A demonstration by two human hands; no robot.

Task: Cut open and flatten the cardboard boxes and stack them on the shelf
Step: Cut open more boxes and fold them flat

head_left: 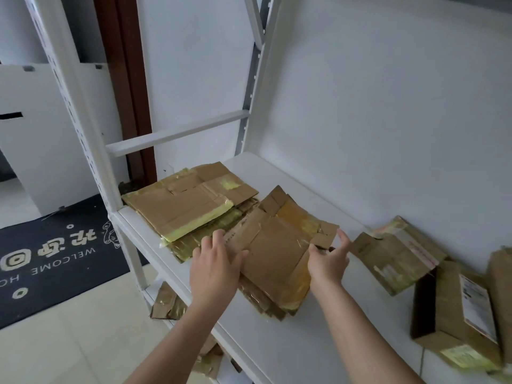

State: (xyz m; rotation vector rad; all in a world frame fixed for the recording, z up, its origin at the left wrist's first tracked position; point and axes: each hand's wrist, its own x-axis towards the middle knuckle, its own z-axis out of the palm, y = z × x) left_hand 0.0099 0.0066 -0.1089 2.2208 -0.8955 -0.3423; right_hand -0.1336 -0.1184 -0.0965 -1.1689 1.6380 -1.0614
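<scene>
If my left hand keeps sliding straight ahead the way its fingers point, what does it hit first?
Probably the taller stack of flattened cardboard just beyond the left hand; depth is unclear.

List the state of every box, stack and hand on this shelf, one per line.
Far cardboard stack: flattened, lying on the shelf.
Near cardboard stack: flattened, under both hands.
Left hand: fingers straight, pressing the near stack.
Right hand: pinching a small dark object, kind unclear.
Boxes at right: not flattened, taped.
</scene>
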